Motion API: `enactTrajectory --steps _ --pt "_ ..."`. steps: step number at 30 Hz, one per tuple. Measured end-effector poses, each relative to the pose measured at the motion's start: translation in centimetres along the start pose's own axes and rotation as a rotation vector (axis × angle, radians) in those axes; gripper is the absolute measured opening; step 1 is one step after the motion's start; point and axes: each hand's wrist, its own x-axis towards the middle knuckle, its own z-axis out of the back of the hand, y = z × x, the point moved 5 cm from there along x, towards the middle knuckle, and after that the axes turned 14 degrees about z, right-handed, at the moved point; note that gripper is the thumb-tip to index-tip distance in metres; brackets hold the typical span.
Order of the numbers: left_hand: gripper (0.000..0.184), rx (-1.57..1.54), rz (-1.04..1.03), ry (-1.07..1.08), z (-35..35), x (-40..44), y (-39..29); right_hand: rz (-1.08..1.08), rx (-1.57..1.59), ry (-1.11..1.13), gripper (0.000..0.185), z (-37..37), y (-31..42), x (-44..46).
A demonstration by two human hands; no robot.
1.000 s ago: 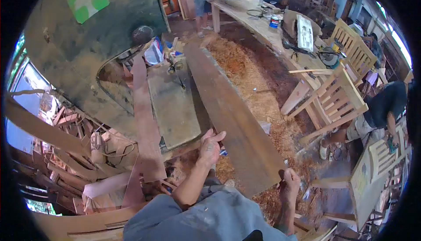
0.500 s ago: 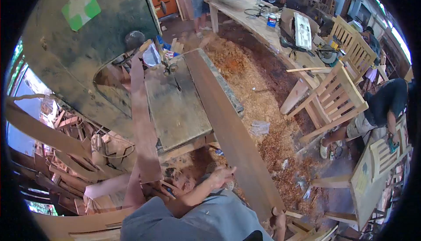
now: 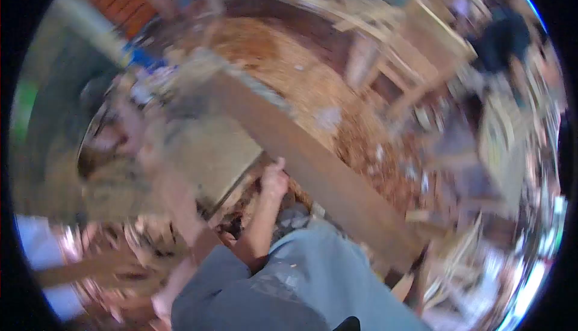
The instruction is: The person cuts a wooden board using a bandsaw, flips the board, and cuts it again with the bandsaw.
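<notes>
Long brown board (image 3: pixel 313 168) runs from the right side of a flat work table (image 3: pixel 205 144) at far left to the near right, past the worker's gray-clothed lap (image 3: pixel 301 283); the table apparently bears the far part, leaving the overhanging near length in need of steadying. The left hand (image 3: pixel 276 180) is at the board's left edge, near the table's near corner, one digit raised; blur leaves unclear whether it clasps the wood. The right hand cannot be picked out, nor its grip told. Shavings (image 3: pixel 313 75) cover the floor to the right.
</notes>
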Motion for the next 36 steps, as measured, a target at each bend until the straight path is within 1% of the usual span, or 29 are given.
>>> enactTrajectory --steps 1,4,5,6,7,8,9,11,12,13,15,16,17,19,21,22,23,24,25,26,27,28,29,30,31,32,34,36 --pt "0.022 0.049 0.023 0.02 1.3 0.7 -0.5 0.052 0.015 -0.038 0.066 -1.4 0.3 -0.7" --pt "0.014 0.196 0.212 0.175 3.7 4.2 -3.6 0.263 -0.163 -0.315 0.047 -1.3 1.7 0.0" --pt "0.032 0.068 0.159 0.064 2.2 4.6 -4.1 0.279 -0.187 -0.424 0.052 -5.1 5.0 -2.2" --pt "0.046 0.046 0.189 0.208 -1.8 2.2 -4.4 0.299 -0.208 -0.514 0.058 -6.8 6.9 -3.1" --pt "0.055 -0.004 0.171 0.303 -0.7 5.2 -5.8 0.228 -0.103 -0.588 0.059 -6.4 6.0 -2.8" --pt "0.053 0.085 0.189 0.309 -0.9 6.9 -7.5 0.164 0.012 -0.627 0.06 -5.3 4.0 -1.6" --pt "0.051 0.175 0.205 0.318 -1.2 8.5 -9.2 0.154 0.298 -0.514 0.059 -2.9 -1.1 0.4" --pt "0.052 0.335 0.229 0.416 -1.0 11.7 -10.9 0.167 0.213 -0.561 0.077 -2.6 -1.9 0.0" --pt "0.046 0.277 0.216 0.412 -3.8 9.8 -10.1 0.176 0.223 -0.573 0.077 -2.5 -1.6 -0.4" --pt "0.046 0.289 0.221 0.418 -5.4 9.2 -9.9 0.195 0.269 -0.568 0.08 -3.0 -1.4 -0.5" --pt "0.044 0.346 0.317 0.547 -7.8 7.3 -8.9 0.212 0.32 -0.564 0.083 -3.5 -0.5 -1.1" --pt "0.043 0.368 0.35 0.591 -9.0 6.1 -8.2 0.188 0.369 -0.572 0.073 -3.8 0.3 -1.7" --pt "0.043 0.511 0.079 0.548 -10.0 4.1 -7.7 0.163 0.418 -0.576 0.064 -4.0 1.1 -2.1" --pt "0.043 0.646 -0.197 0.497 -11.4 3.7 -7.9 0.147 0.465 -0.614 0.066 -4.0 2.5 -2.8" --pt "0.045 0.013 0.292 0.292 -10.5 6.6 -7.6 0.127 0.512 -0.642 0.067 -3.9 3.2 -3.0" --pt "0.045 0.011 0.282 0.292 -9.7 8.1 -7.8 0.149 0.449 -0.629 0.067 -3.6 3.5 -2.9" --pt "0.041 0.024 0.28 0.302 -8.9 9.5 -7.6 0.17 0.387 -0.611 0.067 -3.6 3.7 -2.6" --pt "0.037 0.033 0.27 0.312 -8.3 10.2 -8.1 0.27 0.336 -0.663 0.064 -4.2 4.6 -2.3" --pt "0.036 0.13 0.292 0.372 -9.4 8.3 -7.3 0.282 0.175 -0.811 0.045 -2.4 2.7 -2.0" --pt "0.034 0.22 0.292 0.426 -10.9 6.2 -7.0 0.389 0.096 -0.656 0.05 2.4 -3.4 -0.2" --pt "0.032 0.136 0.226 0.427 -11.0 6.6 -6.8 0.169 0.268 -0.817 0.056 -3.7 2.5 -1.2" --pt "0.03 0.053 0.159 0.434 -11.2 6.8 -6.5 0.238 0.279 -0.599 0.061 -2.2 -0.5 -0.1" --pt "0.029 0.124 0.042 0.466 -14.6 3.0 -6.0 0.163 0.308 -0.679 0.063 -6.0 2.0 0.0" --pt "0.03 0.196 -0.074 0.483 -17.4 0.2 -5.8 0.129 0.353 -0.572 0.068 -3.8 -2.1 1.2" --pt "0.031 0.15 -0.1 0.539 -18.6 0.1 -6.0 0.196 0.326 -0.509 0.069 -4.8 -3.0 2.0" --pt "0.032 0.108 -0.122 0.6 -19.8 0.0 -6.4 0.177 0.295 -0.479 0.067 -1.6 -9.2 4.2" --pt "0.021 0.117 -0.31 0.527 -25.3 -5.1 -7.5 -0.165 0.024 -0.419 0.067 -8.4 -4.3 2.4" --pt "0.025 0.165 -0.408 0.532 -29.2 -9.6 -7.8 -0.106 -0.092 -0.3 0.075 -7.8 -9.0 7.2"
